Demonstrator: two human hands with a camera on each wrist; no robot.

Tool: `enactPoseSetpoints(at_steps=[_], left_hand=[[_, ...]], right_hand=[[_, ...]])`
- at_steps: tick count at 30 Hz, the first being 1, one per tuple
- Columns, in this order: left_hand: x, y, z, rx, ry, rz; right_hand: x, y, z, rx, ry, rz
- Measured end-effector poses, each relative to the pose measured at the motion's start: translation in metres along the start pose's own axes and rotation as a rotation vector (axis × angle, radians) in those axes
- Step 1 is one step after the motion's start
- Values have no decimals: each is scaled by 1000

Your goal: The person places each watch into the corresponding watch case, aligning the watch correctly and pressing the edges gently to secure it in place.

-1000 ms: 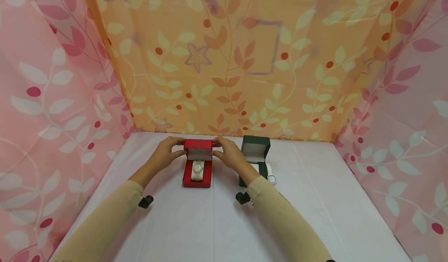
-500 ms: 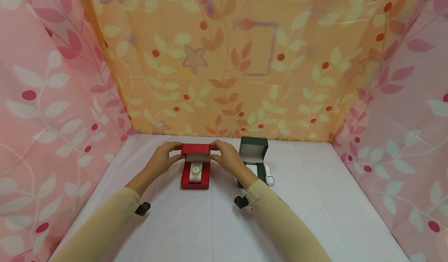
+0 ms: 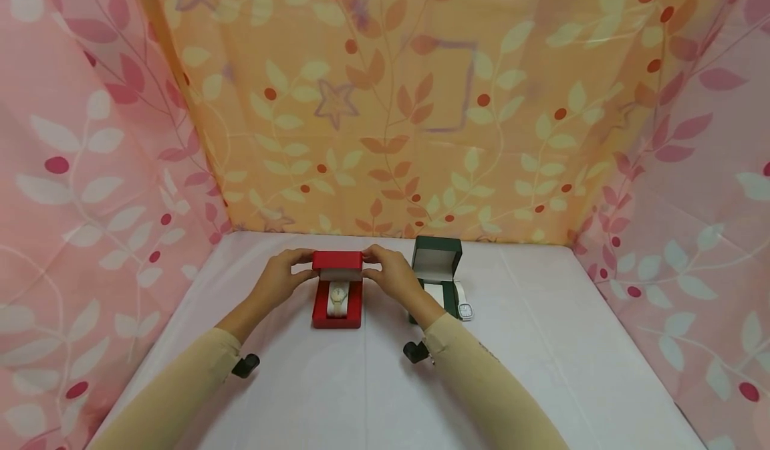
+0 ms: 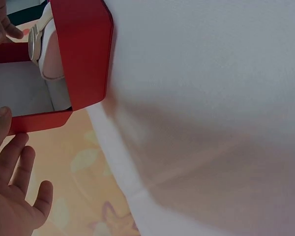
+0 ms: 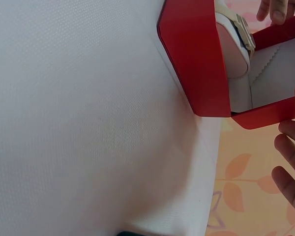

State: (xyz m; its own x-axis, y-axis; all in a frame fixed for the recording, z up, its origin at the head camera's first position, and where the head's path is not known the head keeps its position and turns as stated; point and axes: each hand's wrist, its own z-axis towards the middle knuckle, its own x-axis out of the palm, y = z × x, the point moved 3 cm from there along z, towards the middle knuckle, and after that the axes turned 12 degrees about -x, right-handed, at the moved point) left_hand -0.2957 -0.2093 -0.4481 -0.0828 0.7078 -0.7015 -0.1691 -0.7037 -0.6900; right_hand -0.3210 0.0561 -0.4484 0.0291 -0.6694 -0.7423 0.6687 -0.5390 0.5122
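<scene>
A red watch box (image 3: 337, 323) stands on the white tabletop, its lid (image 3: 337, 260) tilted partway down. Inside, a wristwatch (image 3: 338, 295) with a pale strap is wrapped round a white cushion. My left hand (image 3: 278, 281) pinches the lid's left edge between thumb and fingers; my right hand (image 3: 394, 276) pinches the right edge. In the left wrist view, the other fingers of the left hand (image 4: 12, 196) spread beside the lid. The right wrist view shows the watch (image 5: 245, 37) upright on its cushion and part of the right hand (image 5: 292, 152).
A dark green watch box (image 3: 436, 259) stands with its lid up behind my right wrist, partly hidden by it. Beside its right side lies a white square-faced watch (image 3: 465, 311). Flowered cloth (image 3: 385, 169) walls the table at the back and both sides.
The red box's lid has tipped further forward and down, with both hands moving along with it. The watch in the box and the green box stay in place.
</scene>
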Motion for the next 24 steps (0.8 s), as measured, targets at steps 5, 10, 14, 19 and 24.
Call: enactPoseSetpoints(at_steps=[5,10,14,19,24], left_hand=[[3,2,-5,-19,4,-40],[6,8,-11,-84,26,-75],[7,7,-14,-100,16,-106],[8,3,-17,-92,5,-184],[8,3,-19,-136,17,-235]], right_hand=[[1,0,-2,1,-2,0],[4,1,-5,-3,11,-20],[4,2,-7,-9,4,-23],[4,3,-9,-13,-9,-7],[5,6,-12,16,-21,30]])
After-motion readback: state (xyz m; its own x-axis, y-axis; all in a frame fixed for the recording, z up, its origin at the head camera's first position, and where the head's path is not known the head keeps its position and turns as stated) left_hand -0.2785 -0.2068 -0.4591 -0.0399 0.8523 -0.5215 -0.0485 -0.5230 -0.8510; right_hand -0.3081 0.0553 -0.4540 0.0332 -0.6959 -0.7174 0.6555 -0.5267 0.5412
